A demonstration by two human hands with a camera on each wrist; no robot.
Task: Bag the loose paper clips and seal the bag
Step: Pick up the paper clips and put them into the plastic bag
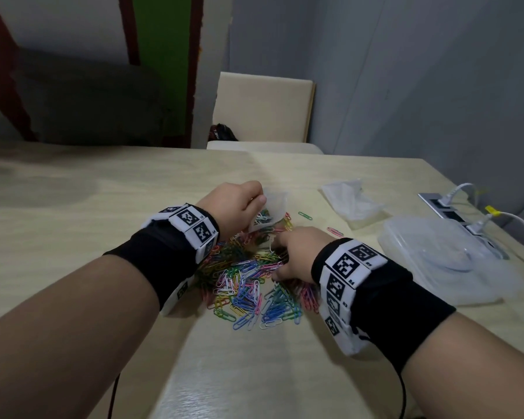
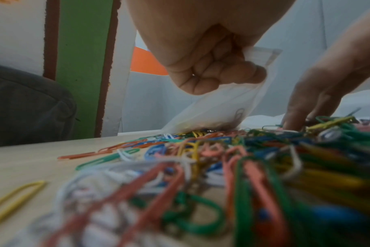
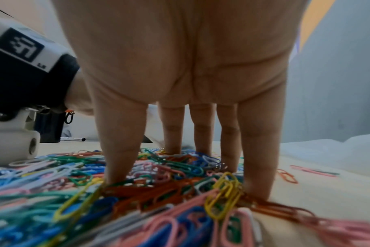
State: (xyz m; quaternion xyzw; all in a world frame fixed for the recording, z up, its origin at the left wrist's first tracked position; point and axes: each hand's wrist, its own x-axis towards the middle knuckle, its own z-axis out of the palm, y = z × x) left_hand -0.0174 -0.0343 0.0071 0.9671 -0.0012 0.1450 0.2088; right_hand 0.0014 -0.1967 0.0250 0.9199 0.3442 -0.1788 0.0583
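Observation:
A heap of coloured paper clips (image 1: 248,279) (image 2: 222,158) (image 3: 158,175) lies on the pale wooden table (image 1: 73,225). My left hand (image 1: 239,204) (image 2: 211,66) grips the top of a small clear zip bag (image 1: 270,211) (image 2: 217,108), which hangs down onto the heap's far edge with a few clips inside. My right hand (image 1: 288,258) (image 3: 180,83) is over the heap, its straight, spread fingers (image 3: 120,150) planted down into the clips. Whether they hold any clip is hidden.
Other clear bags (image 1: 350,204) lie at the back right, near a clear plastic tub (image 1: 445,255). A power socket with white cables (image 1: 454,213) sits at the table's right edge. Stray clips (image 1: 305,215) lie beyond the heap. A chair (image 1: 263,110) stands behind the table.

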